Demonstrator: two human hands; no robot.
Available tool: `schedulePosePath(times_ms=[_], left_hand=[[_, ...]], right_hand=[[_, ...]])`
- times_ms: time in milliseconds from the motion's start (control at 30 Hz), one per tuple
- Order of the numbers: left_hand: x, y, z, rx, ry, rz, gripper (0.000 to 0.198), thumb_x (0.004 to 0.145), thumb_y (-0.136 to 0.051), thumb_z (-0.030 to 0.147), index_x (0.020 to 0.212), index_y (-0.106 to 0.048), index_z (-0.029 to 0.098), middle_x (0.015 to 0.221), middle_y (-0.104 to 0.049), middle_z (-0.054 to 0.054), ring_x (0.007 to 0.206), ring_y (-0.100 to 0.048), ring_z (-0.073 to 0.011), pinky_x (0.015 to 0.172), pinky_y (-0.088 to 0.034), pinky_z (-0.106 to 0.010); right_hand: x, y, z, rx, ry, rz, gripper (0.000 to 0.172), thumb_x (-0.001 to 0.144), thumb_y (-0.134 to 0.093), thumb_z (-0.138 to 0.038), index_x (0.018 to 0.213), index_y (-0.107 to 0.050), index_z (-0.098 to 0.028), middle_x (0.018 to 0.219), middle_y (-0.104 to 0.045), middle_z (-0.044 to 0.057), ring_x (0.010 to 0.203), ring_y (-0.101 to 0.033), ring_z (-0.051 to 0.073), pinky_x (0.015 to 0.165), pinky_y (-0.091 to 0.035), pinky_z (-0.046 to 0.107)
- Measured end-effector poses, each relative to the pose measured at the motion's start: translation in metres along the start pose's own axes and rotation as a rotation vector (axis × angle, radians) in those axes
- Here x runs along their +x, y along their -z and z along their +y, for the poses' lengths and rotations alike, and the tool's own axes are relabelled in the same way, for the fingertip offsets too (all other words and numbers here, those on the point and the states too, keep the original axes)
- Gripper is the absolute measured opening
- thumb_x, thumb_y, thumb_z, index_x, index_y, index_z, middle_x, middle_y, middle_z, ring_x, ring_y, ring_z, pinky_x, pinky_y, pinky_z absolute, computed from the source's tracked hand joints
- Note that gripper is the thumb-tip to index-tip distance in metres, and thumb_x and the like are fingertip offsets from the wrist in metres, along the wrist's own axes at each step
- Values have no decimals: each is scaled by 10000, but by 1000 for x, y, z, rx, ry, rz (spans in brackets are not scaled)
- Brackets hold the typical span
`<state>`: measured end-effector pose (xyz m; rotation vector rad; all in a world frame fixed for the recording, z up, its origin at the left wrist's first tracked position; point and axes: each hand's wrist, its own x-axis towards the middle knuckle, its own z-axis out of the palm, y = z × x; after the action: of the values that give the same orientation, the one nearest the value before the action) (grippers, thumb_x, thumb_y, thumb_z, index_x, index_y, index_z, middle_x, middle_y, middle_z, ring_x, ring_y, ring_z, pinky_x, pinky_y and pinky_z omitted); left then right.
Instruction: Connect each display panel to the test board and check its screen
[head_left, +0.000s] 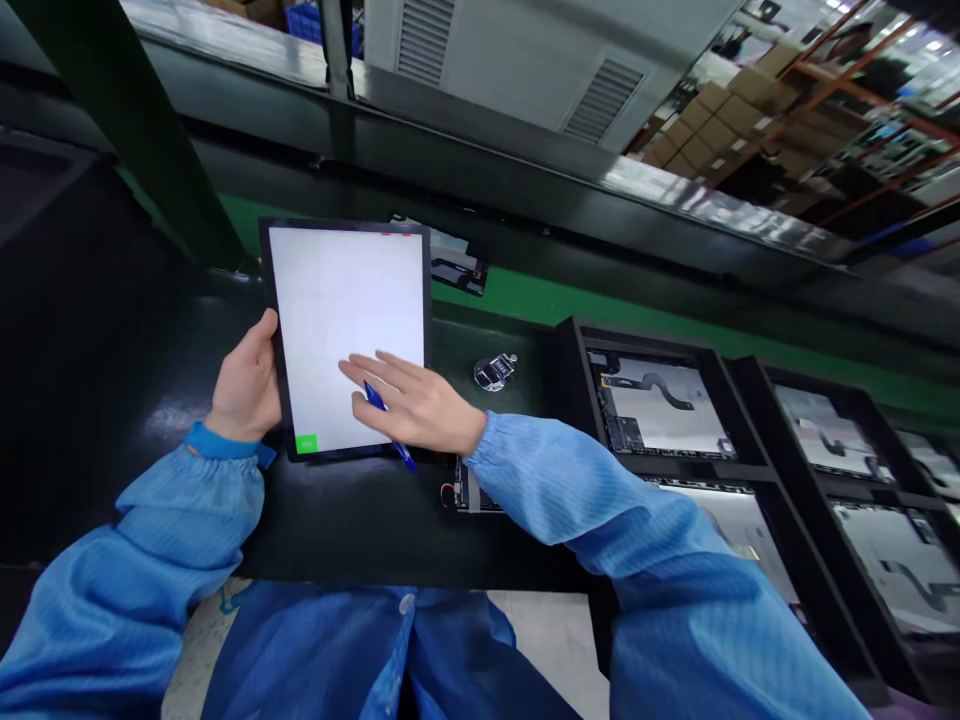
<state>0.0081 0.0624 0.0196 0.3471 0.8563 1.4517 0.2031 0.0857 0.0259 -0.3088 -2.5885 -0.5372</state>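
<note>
Above the dark, glossy work surface (337, 535), between the person's two hands, was a flat rectangular tablet with a black border and a lit white screen (341, 310); its long sides ran away from the body, leaning slightly, and a small bright-green rectangle (306, 443) glowed in its lower left corner. The bare left hand (249, 385) was at the tablet's left edge, below mid-height, partly closed about it with the thumb along the border; its other fingers were mostly hidden, so their placing could not be told. The bare right hand (416, 405) came in from the right across the lower half of the screen, palm down, fingers extended and close together; it had a slim blue pen (407, 458) lodged by the thumb, slanting beneath the hand; whether the fingertips touched the glass could not be told. Beyond the tablet's upper right side lay a partly covered black-and-grey panel (459, 272); right of the tablet sat a small silver-and-black part (495, 372); farther right stood black compartmented trays (694, 467) holding grey panels.
</note>
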Motion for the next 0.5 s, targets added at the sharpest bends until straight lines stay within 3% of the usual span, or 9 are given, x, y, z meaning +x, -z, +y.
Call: schedulePosePath(times_ms=[67, 133, 233, 300, 400, 500], left_hand=[[-2, -1, 0, 1, 13, 24, 433, 987, -443, 391, 1292, -619, 140, 1271, -691, -108, 1308, -548, -340, 1122, -440, -505], [-3, -2, 0, 18, 14, 60, 423, 984, -443, 398, 1251, -653, 145, 1257, -700, -98, 1303, -554, -335, 1110, -460, -482], [-6, -4, -1, 68, 7, 96, 411, 985, -444, 398, 1220, -685, 162, 1248, -708, -58, 1297, -560, -319, 1090, -488, -449], [-8, -5, 0, 91, 15, 127, 405, 979, -448, 397, 1225, -691, 187, 1244, -712, -27, 1320, -539, -312, 1095, -487, -448], [-12, -3, 1, 121, 40, 152, 405, 952, -488, 418, 1255, -687, 237, 1228, -718, 15, 1364, -488, -317, 1112, -472, -472], [-13, 9, -1, 140, 92, 46, 464, 917, -532, 476, 1346, -625, 325, 1259, -698, 72, 1384, -457, -326, 1114, -465, -495]], right_hand=[[-4, 16, 2, -40, -5, 142, 166, 982, -534, -136, 888, -663, -183, 1146, -757, 73, 1085, -719, 171, 933, -599, 270], [-9, 47, 5, -20, -124, 187, 159, 986, -535, -165, 970, -690, -197, 1157, -754, 65, 1014, -736, 152, 833, -620, 228], [-25, 106, 6, 72, -380, 104, 248, 984, -516, -171, 1147, -681, -260, 1218, -731, 42, 904, -749, 152, 709, -630, 245], [-46, 133, 1, 107, -515, 58, 337, 951, -556, -137, 1237, -655, -284, 1124, -760, 33, 890, -753, 172, 701, -630, 272], [-86, 138, -11, 151, -753, -139, 282, 964, -560, -158, 1194, -682, -267, 958, -776, 25, 766, -741, 166, 652, -603, 272], [-128, 114, -20, 260, -951, -427, 239, 1006, -526, -254, 1126, -728, -210, 873, -768, 47, 737, -733, 166, 654, -568, 248]])
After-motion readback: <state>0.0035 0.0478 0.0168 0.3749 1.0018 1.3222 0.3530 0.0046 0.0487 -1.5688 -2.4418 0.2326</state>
